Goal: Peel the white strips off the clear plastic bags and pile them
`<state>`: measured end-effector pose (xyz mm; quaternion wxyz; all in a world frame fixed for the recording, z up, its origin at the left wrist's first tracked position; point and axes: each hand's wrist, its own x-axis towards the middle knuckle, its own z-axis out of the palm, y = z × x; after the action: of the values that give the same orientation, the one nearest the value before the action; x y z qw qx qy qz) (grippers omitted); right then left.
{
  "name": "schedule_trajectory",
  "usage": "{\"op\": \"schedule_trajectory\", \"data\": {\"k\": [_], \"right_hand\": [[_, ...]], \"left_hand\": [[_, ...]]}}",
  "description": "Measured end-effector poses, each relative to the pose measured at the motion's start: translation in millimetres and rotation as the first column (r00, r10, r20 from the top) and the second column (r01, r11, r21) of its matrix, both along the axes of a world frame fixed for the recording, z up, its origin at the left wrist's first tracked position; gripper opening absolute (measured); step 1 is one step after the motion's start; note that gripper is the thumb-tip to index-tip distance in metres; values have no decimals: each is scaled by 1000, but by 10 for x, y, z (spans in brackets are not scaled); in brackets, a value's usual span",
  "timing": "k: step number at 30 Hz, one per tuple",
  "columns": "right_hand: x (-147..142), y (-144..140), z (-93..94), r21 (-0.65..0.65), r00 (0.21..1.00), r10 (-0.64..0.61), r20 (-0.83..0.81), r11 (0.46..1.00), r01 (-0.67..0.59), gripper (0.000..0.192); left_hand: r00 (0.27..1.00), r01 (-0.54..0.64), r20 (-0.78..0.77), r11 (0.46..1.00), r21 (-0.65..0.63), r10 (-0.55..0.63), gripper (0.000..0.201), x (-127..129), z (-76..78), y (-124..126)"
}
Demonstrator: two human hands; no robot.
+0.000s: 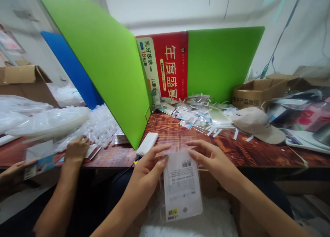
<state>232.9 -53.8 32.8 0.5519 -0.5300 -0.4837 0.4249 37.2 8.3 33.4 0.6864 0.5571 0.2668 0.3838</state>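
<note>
A white printed card in a clear plastic sleeve (pixel 182 187) hangs in front of the table edge, with a barcode near its top. My left hand (pixel 149 165) pinches its upper left corner. My right hand (pixel 210 158) grips the upper right corner, fingers spread over the sleeve's top. Both hands sit just below the edge of the dark wooden table (pixel 239 151). A white power bank (pixel 147 144) lies on the table just above my left hand.
Green divider panels (pixel 110 68) and a red poster (pixel 170 65) stand behind a heap of packaged cards (pixel 198 113). A beige cap (pixel 257 123) and a cardboard box (pixel 257 91) lie right. Left of the divider, a co-worker's hand (pixel 76 149) rests by plastic bags (pixel 51 122).
</note>
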Motion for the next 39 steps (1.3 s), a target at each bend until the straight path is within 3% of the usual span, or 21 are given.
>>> {"op": "schedule_trajectory", "data": {"k": [9, 16, 23, 27, 32, 34, 39], "right_hand": [[114, 72, -9, 87, 922, 97, -374, 994, -69, 9], [159, 89, 58, 141, 898, 175, -404, 982, -127, 10], [164, 128, 50, 124, 895, 174, -411, 983, -134, 16], [157, 109, 8, 105, 928, 159, -337, 986, -131, 11], [147, 72, 5, 126, 944, 185, -271, 980, -156, 23], [146, 48, 30, 145, 937, 190, -292, 977, -153, 27], [152, -3, 46, 281, 920, 177, -350, 957, -77, 22]], "left_hand": [[994, -19, 99, 969, -247, 45, 23, 72, 109, 6], [997, -20, 66, 982, -188, 33, 13, 65, 93, 55], [994, -58, 84, 995, -79, 65, 7, 69, 49, 93], [995, -87, 49, 996, -13, 87, 11, 45, -2, 111], [995, -63, 82, 998, -26, 65, 13, 9, -20, 80], [989, -39, 141, 995, -91, 52, 22, 9, -15, 68], [982, 159, 135, 969, -189, -134, 88, -6, -23, 51]]}}
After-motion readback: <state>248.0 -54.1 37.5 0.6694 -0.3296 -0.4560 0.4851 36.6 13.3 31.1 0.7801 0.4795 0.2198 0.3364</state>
